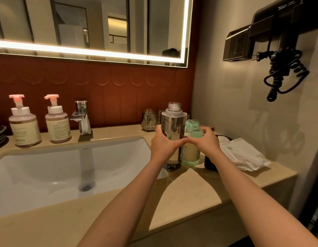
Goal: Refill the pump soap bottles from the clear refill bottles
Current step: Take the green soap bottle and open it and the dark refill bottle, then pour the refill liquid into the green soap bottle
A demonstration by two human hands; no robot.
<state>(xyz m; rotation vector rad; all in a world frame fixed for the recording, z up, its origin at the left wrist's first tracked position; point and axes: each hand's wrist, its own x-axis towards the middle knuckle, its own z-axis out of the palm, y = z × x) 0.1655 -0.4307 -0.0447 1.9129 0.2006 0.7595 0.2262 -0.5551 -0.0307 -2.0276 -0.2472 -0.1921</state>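
Note:
A tall clear refill bottle [173, 125] with an open threaded neck stands upright on the counter right of the sink; my left hand [164, 144] grips its middle. Just behind and to its right stands a green-tinted soap bottle [192, 139] with a cream label and no pump on its open neck. My right hand [205, 141] curls round that bottle's front. The thumbs of both hands nearly meet. Two pump soap bottles [23, 125] [57, 122] with pink pumps stand at the left behind the sink.
A white sink basin [65, 168] with a chrome tap [82, 118] fills the left. Glass jars [149, 121] stand at the back wall. White packets [242, 154] and a dark round thing [210, 163] lie at the right. A hair dryer [279, 38] hangs on the wall.

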